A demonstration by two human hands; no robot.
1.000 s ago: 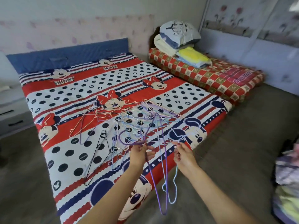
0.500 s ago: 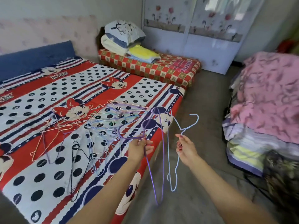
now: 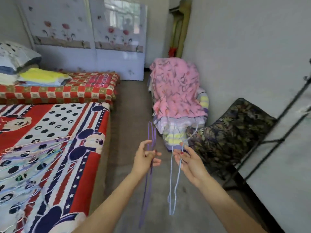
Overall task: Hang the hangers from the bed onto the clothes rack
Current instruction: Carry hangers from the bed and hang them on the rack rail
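Note:
My left hand point(image 3: 146, 156) pinches a thin purple wire hanger point(image 3: 146, 187) that dangles toward the floor, its top sticking up above my fingers. A light blue wire hanger point(image 3: 173, 187) hangs from my right hand point(image 3: 188, 158), which pinches it near the top. Both hands are over the floor, to the right of the bed point(image 3: 80, 165). Several more wire hangers point(image 3: 28, 153) lie tangled on the patterned cartoon bedspread at the left. The black metal clothes rack point(image 3: 272, 142) stands at the right edge, only its lower bars showing.
A pile of bedding under a pink blanket point(image 3: 175, 91) sits ahead beside the wall. A dark floral folding chair point(image 3: 230, 133) stands between it and the rack. A red checked mattress point(image 3: 67, 91) and a white wardrobe point(image 3: 94, 47) lie beyond the bed.
My view has swung right, from the bed toward the wall and rack. Both hands lifted their hangers off the bed and carried them out over the floor.

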